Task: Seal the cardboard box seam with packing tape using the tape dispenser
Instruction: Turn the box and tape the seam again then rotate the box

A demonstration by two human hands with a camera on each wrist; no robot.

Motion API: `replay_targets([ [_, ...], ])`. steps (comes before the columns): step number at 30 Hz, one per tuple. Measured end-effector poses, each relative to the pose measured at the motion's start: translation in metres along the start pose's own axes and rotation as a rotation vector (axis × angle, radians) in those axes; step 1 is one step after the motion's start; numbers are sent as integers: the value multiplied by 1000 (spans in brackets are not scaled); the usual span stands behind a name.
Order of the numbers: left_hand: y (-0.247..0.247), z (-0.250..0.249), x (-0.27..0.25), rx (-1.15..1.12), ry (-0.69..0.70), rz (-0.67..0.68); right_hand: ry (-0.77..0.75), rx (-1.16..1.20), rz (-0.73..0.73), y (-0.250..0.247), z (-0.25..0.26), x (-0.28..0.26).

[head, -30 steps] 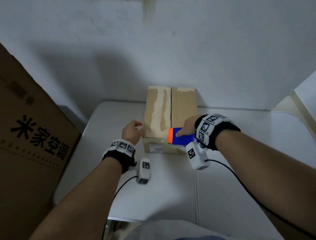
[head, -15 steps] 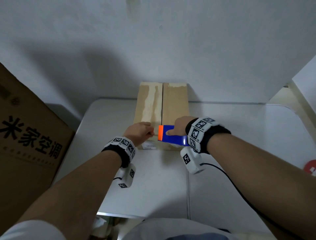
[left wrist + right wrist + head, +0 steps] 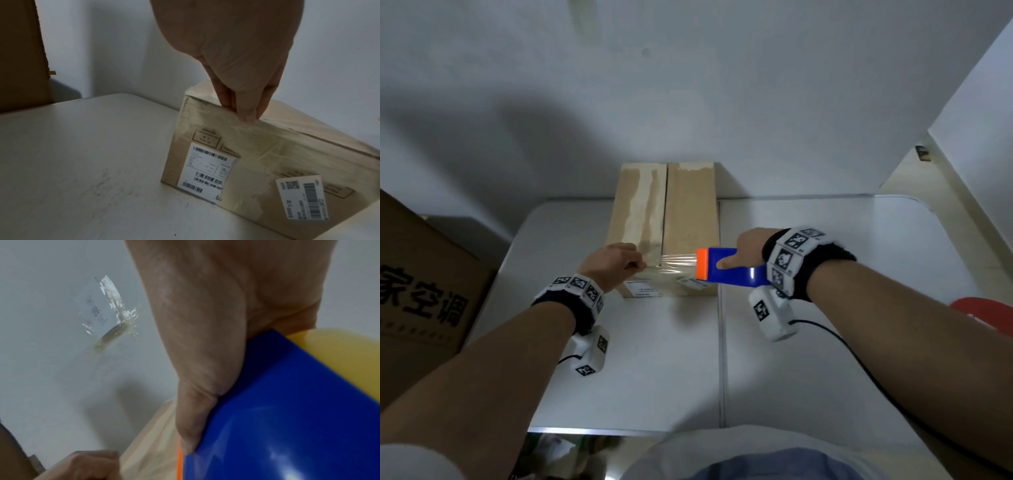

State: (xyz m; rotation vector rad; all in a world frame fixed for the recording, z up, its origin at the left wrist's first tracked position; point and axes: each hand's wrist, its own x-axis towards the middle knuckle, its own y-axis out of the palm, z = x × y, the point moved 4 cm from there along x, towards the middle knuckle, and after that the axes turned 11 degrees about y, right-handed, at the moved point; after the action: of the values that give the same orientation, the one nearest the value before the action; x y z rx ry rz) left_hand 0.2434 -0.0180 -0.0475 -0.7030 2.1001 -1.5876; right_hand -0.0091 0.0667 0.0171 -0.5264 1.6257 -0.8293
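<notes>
A tan cardboard box (image 3: pixel 681 212) stands on the white table (image 3: pixel 654 359), its top seam (image 3: pixel 665 205) running away from me. My right hand (image 3: pixel 748 248) grips a blue tape dispenser (image 3: pixel 732 269) with an orange front edge, held over the box's near right corner. A strip of clear tape (image 3: pixel 676 263) stretches leftward from the dispenser across the box's near edge. My left hand (image 3: pixel 619 263) pinches the free end of that tape (image 3: pixel 246 116) above the box's front top edge. Barcode labels (image 3: pixel 205 172) cover the box front (image 3: pixel 257 162).
A large brown carton (image 3: pixel 421 291) with printed characters leans at the table's left. White walls (image 3: pixel 688 102) close the back and right. A red object (image 3: pixel 986 315) lies at the table's right edge. Old tape scraps (image 3: pixel 113 308) stick to the wall.
My left hand left the box's side and took the tape end at the dispenser. The dispenser has since pulled rightward, drawing out a strip of tape.
</notes>
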Motion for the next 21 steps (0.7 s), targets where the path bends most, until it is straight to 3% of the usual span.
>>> replay_targets([
  [5,1,-5,3,50,8,32,59,-6,-3,4,-41,1],
  [21,14,-49,61,192,140,439,103,-81,20,7,-33,12],
])
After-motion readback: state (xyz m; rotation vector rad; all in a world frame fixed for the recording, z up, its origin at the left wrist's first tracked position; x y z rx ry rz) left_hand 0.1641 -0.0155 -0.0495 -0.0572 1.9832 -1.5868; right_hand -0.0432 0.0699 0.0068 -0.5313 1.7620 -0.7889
